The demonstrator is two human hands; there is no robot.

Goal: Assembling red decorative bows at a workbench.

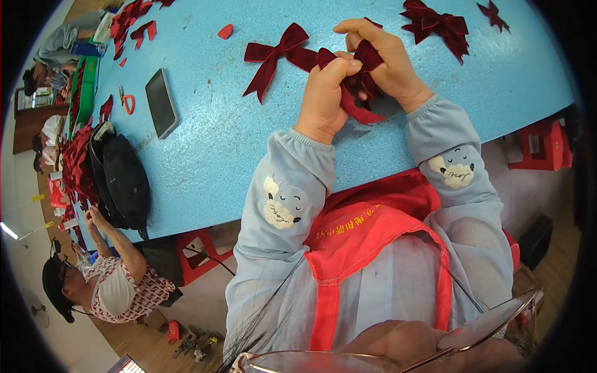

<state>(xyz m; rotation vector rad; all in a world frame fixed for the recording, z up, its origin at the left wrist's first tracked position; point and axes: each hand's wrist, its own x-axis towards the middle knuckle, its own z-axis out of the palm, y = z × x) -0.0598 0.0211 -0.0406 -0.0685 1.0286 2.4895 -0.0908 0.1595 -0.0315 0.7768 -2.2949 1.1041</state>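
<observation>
Over the blue table (205,168), both my hands hold one dark red velvet bow (369,57). My left hand (324,93) pinches its left side between thumb and fingers. On the other side, my right hand (393,65) is closed on it, with the thumb and fingertips at its middle. A red ribbon tail (360,114) hangs below my fingers. Just left of my hands lies a finished-looking velvet bow (281,55), its tails spread on the table. The fingers partly hide the bow's knot.
A pile of bows (438,28) lies at the far right, with a small bow (494,15) beyond. To the left are a phone (161,104), orange-handled scissors (128,103), a black bag (119,177) and a green tray (84,93). A person (118,273) works at the left.
</observation>
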